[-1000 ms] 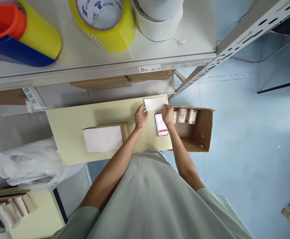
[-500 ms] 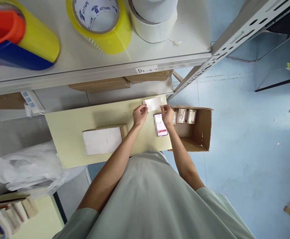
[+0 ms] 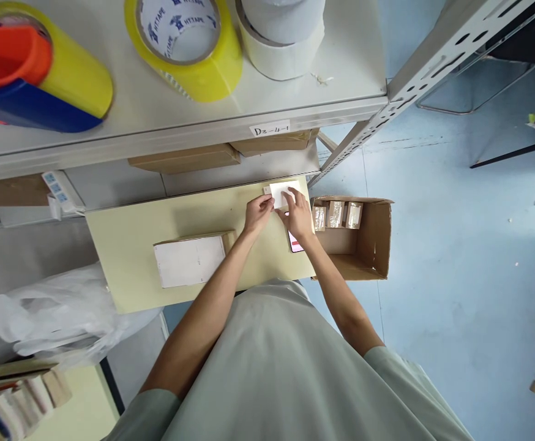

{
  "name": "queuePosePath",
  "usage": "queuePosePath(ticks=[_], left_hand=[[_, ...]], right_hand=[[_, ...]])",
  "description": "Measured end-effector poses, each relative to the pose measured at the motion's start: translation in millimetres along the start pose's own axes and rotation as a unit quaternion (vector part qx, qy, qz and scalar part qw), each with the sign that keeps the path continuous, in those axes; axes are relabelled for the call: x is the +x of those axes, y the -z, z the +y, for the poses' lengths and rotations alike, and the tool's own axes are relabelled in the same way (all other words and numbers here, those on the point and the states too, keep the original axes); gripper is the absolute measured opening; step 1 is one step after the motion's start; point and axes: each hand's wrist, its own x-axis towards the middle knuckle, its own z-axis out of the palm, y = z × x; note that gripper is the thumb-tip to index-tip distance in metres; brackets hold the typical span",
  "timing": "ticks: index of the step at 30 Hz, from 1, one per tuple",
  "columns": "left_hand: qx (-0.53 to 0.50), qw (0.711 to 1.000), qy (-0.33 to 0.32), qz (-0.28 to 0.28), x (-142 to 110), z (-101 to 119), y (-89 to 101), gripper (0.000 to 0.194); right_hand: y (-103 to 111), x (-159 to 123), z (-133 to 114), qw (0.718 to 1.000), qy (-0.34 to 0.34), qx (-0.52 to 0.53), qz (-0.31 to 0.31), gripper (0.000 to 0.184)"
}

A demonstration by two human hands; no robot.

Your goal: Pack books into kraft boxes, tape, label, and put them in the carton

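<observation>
Both my hands meet at a small white paper slip (image 3: 280, 193) near the far right corner of a pale yellow table (image 3: 157, 220). My left hand (image 3: 258, 213) pinches the slip's left edge. My right hand (image 3: 297, 213) lies on the slip's right part with fingers stretched over it. A phone (image 3: 295, 244) with a pink screen lies under my right hand, mostly covered. A cardboard box (image 3: 189, 260) with a white label on top sits to the left on the table.
An open carton (image 3: 368, 245) with several wrapped small packs stands on the blue floor right of the table. Above, a grey shelf (image 3: 194, 122) carries rolls of yellow and white tape. Crumpled white plastic (image 3: 47, 312) lies at the left.
My right hand has moved left from beside the phone onto the white slip, covering most of the phone. My left hand stays at the slip's left edge.
</observation>
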Motion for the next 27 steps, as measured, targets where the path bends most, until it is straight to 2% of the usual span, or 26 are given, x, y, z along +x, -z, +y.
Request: queuePosePath(ticks=[2,5,12,19,24,27], left_hand=[[0.008,1.000,-0.012,-0.007,-1,5,-1.2,0.035],[0.000,1.000,-0.022,-0.008,-2,13,-0.3,0.042],[-0.080,0.995,0.035,-0.051,-6,23,11.4,0.061],[-0.088,0.992,0.058,-0.065,-11,25,11.9,0.056],[-0.050,0.996,0.019,-0.071,-3,21,3.2,0.049],[0.006,0.997,-0.032,-0.075,7,16,-5.3,0.039]], right_hand=[[-2,-1,-9,1.000,0.014,-0.003,-0.008,0.036],[-1,-3,-13,1.000,-0.008,0.015,0.006,0.030],[23,-3,3,0.992,-0.071,0.072,0.076,0.047],[34,-1,23,0.973,-0.138,0.124,0.137,0.053],[46,2,44,0.962,-0.168,0.147,0.156,0.050],[59,6,55,0.955,-0.180,0.164,0.167,0.051]])
